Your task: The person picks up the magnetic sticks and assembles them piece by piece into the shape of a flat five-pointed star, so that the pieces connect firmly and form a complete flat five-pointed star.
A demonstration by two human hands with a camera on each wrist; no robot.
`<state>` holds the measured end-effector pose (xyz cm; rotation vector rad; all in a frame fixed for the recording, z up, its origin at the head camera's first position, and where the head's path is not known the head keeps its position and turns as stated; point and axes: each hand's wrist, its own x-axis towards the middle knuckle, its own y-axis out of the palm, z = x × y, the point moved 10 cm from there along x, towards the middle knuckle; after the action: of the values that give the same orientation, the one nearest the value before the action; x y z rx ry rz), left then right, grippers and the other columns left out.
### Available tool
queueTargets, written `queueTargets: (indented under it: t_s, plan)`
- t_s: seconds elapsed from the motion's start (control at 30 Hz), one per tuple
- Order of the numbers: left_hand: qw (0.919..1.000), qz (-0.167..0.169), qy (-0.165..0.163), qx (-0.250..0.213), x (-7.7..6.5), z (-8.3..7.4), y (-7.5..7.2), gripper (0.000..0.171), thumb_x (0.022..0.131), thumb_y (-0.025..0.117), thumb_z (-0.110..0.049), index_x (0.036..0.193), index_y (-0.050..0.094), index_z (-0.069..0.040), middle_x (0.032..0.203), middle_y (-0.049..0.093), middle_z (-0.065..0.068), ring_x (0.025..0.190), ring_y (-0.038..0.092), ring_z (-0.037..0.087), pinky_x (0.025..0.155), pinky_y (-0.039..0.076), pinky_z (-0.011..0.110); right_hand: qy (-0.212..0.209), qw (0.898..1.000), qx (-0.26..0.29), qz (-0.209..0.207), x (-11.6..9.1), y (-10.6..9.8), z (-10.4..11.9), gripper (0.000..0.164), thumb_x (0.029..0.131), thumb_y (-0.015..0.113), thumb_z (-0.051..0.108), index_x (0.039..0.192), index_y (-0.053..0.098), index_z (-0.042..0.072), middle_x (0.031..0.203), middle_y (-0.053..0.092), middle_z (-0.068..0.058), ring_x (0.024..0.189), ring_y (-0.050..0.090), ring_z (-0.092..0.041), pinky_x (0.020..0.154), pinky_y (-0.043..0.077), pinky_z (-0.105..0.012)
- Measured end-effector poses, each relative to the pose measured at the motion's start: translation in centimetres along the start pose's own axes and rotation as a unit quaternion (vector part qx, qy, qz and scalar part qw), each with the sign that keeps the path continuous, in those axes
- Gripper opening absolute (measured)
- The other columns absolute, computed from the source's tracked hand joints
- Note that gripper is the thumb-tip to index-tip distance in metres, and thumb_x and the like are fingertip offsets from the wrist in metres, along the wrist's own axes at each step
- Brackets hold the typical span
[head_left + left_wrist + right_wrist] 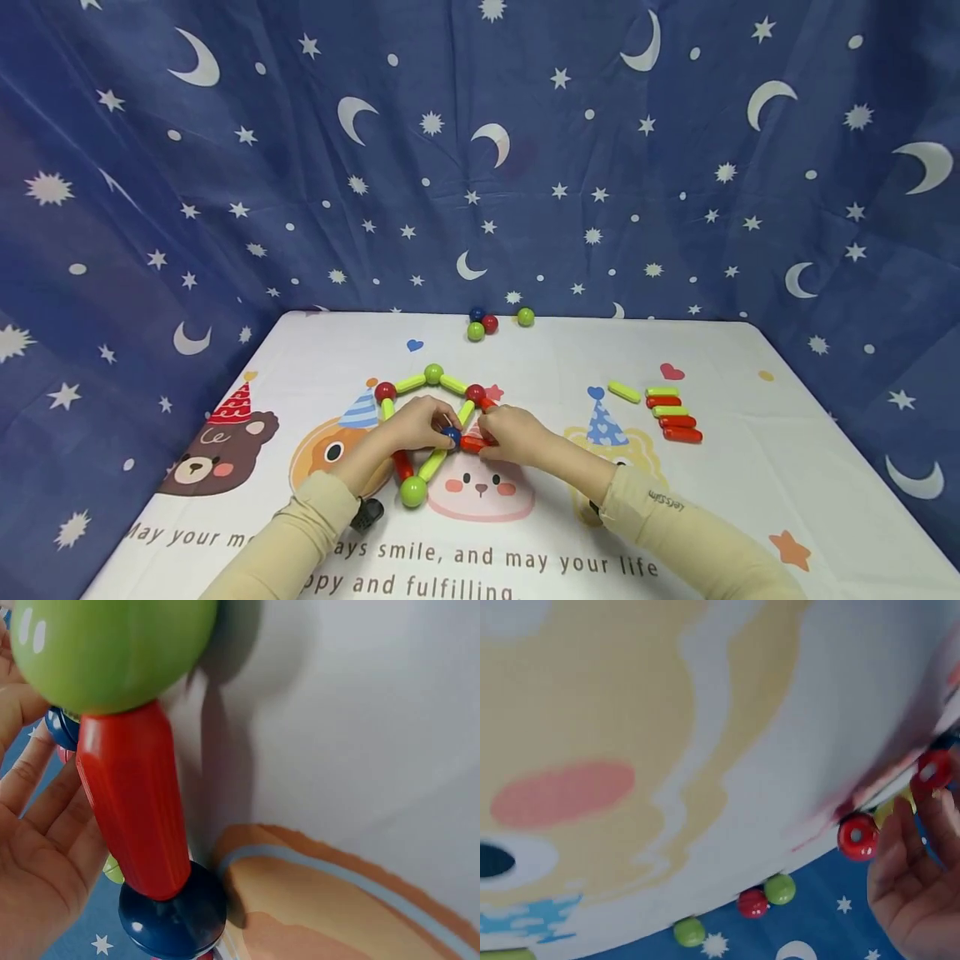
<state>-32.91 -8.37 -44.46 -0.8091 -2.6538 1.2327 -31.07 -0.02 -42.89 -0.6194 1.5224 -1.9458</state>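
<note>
A flat ring of balls and short rods lies mid-table, with a green ball [434, 374] at the back, red balls [476, 393] at both back corners and a large green ball [413, 492] at the front. My left hand [423, 423] pinches a dark blue ball [451, 437] between yellow-green rods on the ring's right side. With its fingertips my right hand [517, 433] pinches a red rod [472, 444], its end against or very near that ball; contact cannot be told. In the left wrist view another red rod [135, 802] joins a green ball to a second blue ball [172, 911].
Yellow-green and red rods [677, 422] lie in a stack at the right, with one loose yellow-green rod [624, 392] beside them. Several balls [490, 324] sit near the table's back edge. A blue curtain [480, 167] hangs behind the white printed tablecloth [570, 358].
</note>
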Motion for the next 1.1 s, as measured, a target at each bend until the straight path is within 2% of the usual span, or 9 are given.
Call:
queueTargets:
  t_s: [0.1,0.23,0.37,0.47,0.57,0.73,0.87,0.97,1.1]
  plan:
    - [1.0,-0.002,-0.001,0.0,0.1,0.0,0.1,0.017,0.077,0.074,-0.007,0.093,0.071,-0.01,0.09,0.07,0.004,0.084,0.061,0.014,0.083,0.052,0.034,0.012,1.0,-0.019,-0.007,-0.1,-0.1,-0.2,0.019,0.079,0.075,0.02,0.073,0.061,0.009,0.059,0.048,0.005,0.058,0.039,-0.008,0.053,0.033,-0.02]
    - [1.0,-0.001,-0.004,0.0,0.2,0.0,0.2,0.017,0.077,0.075,-0.008,0.094,0.071,-0.01,0.089,0.07,0.003,0.083,0.061,0.014,0.083,0.051,0.034,0.051,0.998,0.018,-0.032,-0.1,-0.8,-1.6,0.018,0.082,0.073,0.02,0.079,0.061,0.007,0.063,0.05,0.001,0.06,0.043,-0.011,0.055,0.036,-0.021]
    - [0.9998,-0.005,-0.019,-0.001,0.1,0.3,0.2,0.017,0.077,0.075,-0.009,0.093,0.071,-0.011,0.087,0.069,0.002,0.08,0.059,0.012,0.081,0.051,0.032,0.125,0.989,0.025,-0.076,-0.1,-1.4,-4.0,0.02,0.084,0.07,0.021,0.082,0.06,0.004,0.069,0.056,-0.005,0.061,0.048,-0.014,0.058,0.042,-0.025]
    - [0.9995,-0.011,-0.029,-0.005,0.0,0.6,0.1,0.017,0.077,0.076,-0.009,0.093,0.072,-0.012,0.086,0.069,0.001,0.08,0.059,0.012,0.082,0.051,0.032,0.183,0.981,0.029,-0.061,-0.1,-0.6,-5.7,0.021,0.085,0.07,0.022,0.08,0.06,0.004,0.068,0.057,-0.004,0.06,0.048,-0.014,0.057,0.041,-0.025]
    - [0.9993,-0.015,-0.031,-0.012,-0.1,0.7,0.2,0.018,0.077,0.076,-0.01,0.094,0.071,-0.011,0.089,0.07,0.002,0.082,0.059,0.013,0.084,0.051,0.034,0.217,0.974,0.061,-0.028,0.0,0.5,-6.5,0.023,0.085,0.07,0.024,0.075,0.059,0.006,0.062,0.053,-0.002,0.056,0.045,-0.013,0.053,0.035,-0.022]
    - [0.9993,-0.022,-0.027,-0.013,0.0,0.4,0.3,0.019,0.077,0.076,-0.011,0.096,0.072,-0.01,0.09,0.07,0.004,0.082,0.06,0.013,0.082,0.051,0.033,0.232,0.968,0.1,-0.009,0.2,0.5,-6.6,0.027,0.085,0.069,0.025,0.071,0.059,0.006,0.057,0.049,-0.001,0.052,0.044,-0.013,0.049,0.032,-0.019]
    - [0.9992,-0.022,-0.03,-0.012,0.1,0.4,0.4,0.019,0.077,0.077,-0.012,0.096,0.072,-0.011,0.09,0.07,0.002,0.081,0.06,0.012,0.081,0.051,0.032,0.216,0.97,0.112,-0.004,0.7,-0.7,-7.1,0.028,0.087,0.066,0.029,0.076,0.064,0.004,0.061,0.053,-0.001,0.056,0.046,-0.013,0.051,0.034,-0.02]
    - [0.9994,-0.014,-0.028,-0.016,0.1,0.4,0.4,0.019,0.078,0.076,-0.012,0.097,0.072,-0.011,0.09,0.07,0.001,0.081,0.059,0.012,0.082,0.051,0.032,0.199,0.974,0.101,-0.035,1.8,-2.5,-8.4,0.027,0.089,0.063,0.029,0.083,0.066,0.003,0.067,0.058,-0.003,0.061,0.048,-0.014,0.056,0.038,-0.023]
    - [0.9997,-0.012,-0.021,-0.009,-0.2,0.5,0.0,0.019,0.078,0.076,-0.012,0.097,0.072,-0.01,0.089,0.07,0.001,0.082,0.06,0.012,0.081,0.052,0.032,0.178,0.978,0.074,-0.08,4.7,-4.0,-10.3,0.022,0.09,0.062,0.022,0.096,0.066,0.002,0.083,0.066,-0.011,0.073,0.058,-0.02,0.07,0.047,-0.032]
